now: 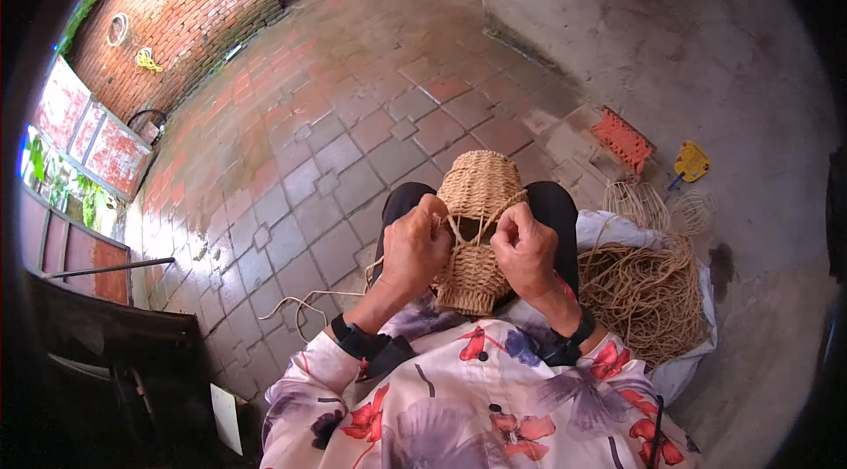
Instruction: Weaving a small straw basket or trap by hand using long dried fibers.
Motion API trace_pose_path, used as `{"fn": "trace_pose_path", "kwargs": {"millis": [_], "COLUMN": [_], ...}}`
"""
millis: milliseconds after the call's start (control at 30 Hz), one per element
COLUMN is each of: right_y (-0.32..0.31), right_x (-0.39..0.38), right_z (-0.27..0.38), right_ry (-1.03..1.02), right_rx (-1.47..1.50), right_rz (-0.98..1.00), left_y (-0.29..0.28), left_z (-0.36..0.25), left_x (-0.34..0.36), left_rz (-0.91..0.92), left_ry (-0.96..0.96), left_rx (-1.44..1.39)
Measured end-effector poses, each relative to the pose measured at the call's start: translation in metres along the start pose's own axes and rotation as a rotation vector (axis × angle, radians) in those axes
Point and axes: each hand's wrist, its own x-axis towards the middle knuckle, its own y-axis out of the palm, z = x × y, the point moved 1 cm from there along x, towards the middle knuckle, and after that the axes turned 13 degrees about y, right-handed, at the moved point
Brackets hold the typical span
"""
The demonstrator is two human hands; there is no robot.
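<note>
Both hands on cord (pixel 454 229) at the middle of a woven piece (pixel 479 185)

Left hand (pixel 416 244): fingers curled and pinched on a strand at the left edge of the weave. Right hand (pixel 526 248): thumb and fingers closed on a strand at the right edge. Hands apart, roughly level, the weave between them. Strands slant across the dark gap that lies between the two hands.

Woven piece: tan, plaited fibre, on the lap between the knees. Rounded section just beyond the hands; narrower section on the near side, reaching toward the floral shirt (pixel 468 390). Whether the two sections join behind the gap, cannot tell.

Left of the left hand: a loose end (pixel 304 301) of pale cord, curling out over the paving (pixel 300 182). Dark bands at both wrists.

Right of the right hand, past the knee: a big tangled heap of brown cord (pixel 640 292) in a white sack (pixel 706 315). Beyond the heap, pale wiry loops (pixel 637 202), blurred. Farther out, ahead and right: a red perforated block (pixel 622 141) and a yellow paddle-shaped thing (pixel 693 160) with a blue handle.

Far ahead and left of the hands: a brick wall (pixel 190 6), yellow bundle (pixel 148 60) hung on it.
</note>
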Motion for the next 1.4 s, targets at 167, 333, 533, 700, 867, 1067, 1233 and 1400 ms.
{"fn": "trace_pose_path", "kwargs": {"millis": [167, 333, 533, 700, 867, 1067, 1233, 1400], "right_y": [-0.001, -0.004, -0.003, -0.005, -0.035, -0.031, -0.027, -0.065], "right_x": [0.005, 0.006, 0.007, 0.005, 0.032, 0.055, 0.062, 0.111], "right_z": [-0.01, -0.014, -0.012, -0.013, -0.037, -0.054, -0.065, -0.104], "right_ry": [0.032, 0.147, 0.13, 0.124, 0.318, -0.17, -0.208, 0.191], "right_rx": [0.036, 0.087, 0.098, 0.123, 0.19, -0.04, -0.326, -0.285], "right_rz": [0.034, 0.1, 0.126, 0.135, 0.073, 0.336, 0.192, -0.263], "left_y": [0.004, -0.016, -0.023, -0.021, -0.012, -0.002, 0.001, 0.0], "left_z": [0.019, 0.043, 0.076, 0.045, 0.015, 0.018, 0.01, 0.001], "left_x": [-0.001, -0.029, -0.063, -0.043, -0.022, -0.018, -0.019, -0.023], "left_rz": [0.088, -0.004, 0.112, -0.064, 0.131, 0.108, -0.022, -0.16], "left_ry": [-0.54, -0.464, -0.933, -0.024, -0.008, -0.635, -0.676, -0.592], "left_rx": [-0.897, -0.468, -0.621, -0.052, -0.279, -0.964, -0.984, -0.93]}}
